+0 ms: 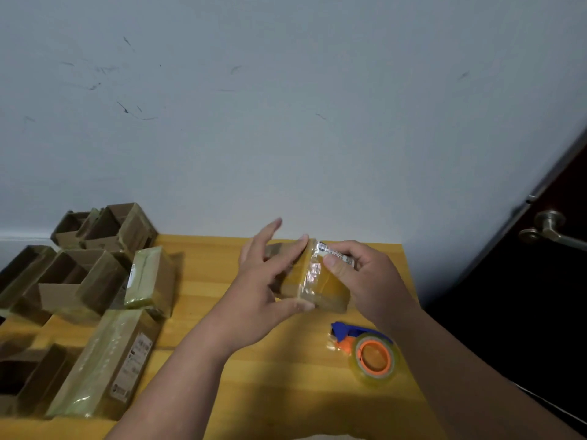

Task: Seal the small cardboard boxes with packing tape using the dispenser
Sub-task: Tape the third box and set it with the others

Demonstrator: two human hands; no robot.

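Box (313,281) between both hands (263,281), above the table (279,392).

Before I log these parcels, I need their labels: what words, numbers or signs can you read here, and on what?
No text can be read.
White label on the small taped cardboard box held in both hands: print too blurred.
White label on the long taped cardboard box at near left: too small and blurred.
Label edge on the upright taped box: illegible.
Clear tape roll on the blue and orange dispenser: no text visible.
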